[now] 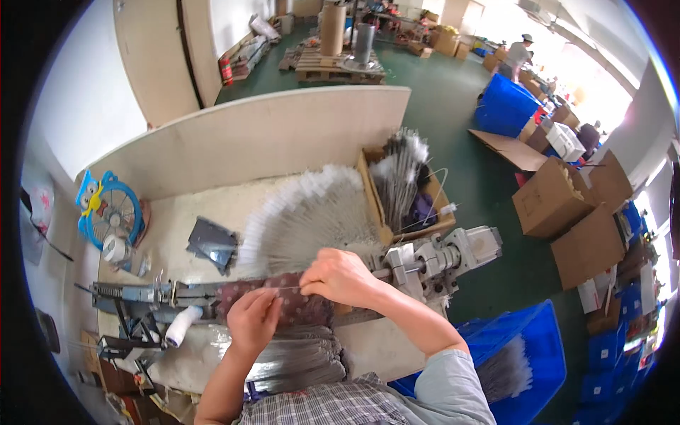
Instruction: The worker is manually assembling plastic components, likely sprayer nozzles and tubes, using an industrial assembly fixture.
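Over a dark cloth with pale dots [237,292], my two hands are close together, with a thin, pale wire-like strand [288,288] stretched between them. My right hand [338,278] pinches its right end, fingers curled. At the other end my left hand [253,319] is closed, thumb and fingertips pressed together. Behind them a wide fan of thin wire brushes with white bristle tips [304,212] lies on the table. Nearer my body is a bundle of grey metallic wires [297,358]. The cloth covers part of a long metal bench machine [191,292].
To the right are the machine's metal head [432,262], a cardboard box of brushes [375,202] and a blue bin [545,354]. A blue fan [117,216] and dark plastic packet [212,244] sit left. A low white partition [283,138] edges the table. Another person [516,57] stands far off.
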Demonstrator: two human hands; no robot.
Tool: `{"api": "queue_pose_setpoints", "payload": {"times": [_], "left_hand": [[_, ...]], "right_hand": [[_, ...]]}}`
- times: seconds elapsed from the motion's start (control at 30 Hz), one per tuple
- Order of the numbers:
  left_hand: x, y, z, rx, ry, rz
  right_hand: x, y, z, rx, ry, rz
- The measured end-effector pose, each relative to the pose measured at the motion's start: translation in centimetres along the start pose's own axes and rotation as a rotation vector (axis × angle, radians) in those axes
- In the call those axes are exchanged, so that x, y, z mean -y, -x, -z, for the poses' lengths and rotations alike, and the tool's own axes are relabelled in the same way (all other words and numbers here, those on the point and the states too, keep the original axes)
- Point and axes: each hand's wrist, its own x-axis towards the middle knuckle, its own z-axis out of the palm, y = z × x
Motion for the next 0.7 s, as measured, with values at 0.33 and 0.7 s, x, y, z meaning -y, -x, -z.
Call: {"api": "queue_pose_setpoints", "payload": {"times": [0.33,0.7], "left_hand": [[3.8,8.4,6.4,-0.311,1.054,1.21],[3.7,5.5,6.1,-0.046,0.829,0.902]], "right_hand": [[4.8,-7.4,-9.1,-0.022,-0.098,0.176],[7.6,-8.8,-10.3,0.042,0.126,0.017]]}}
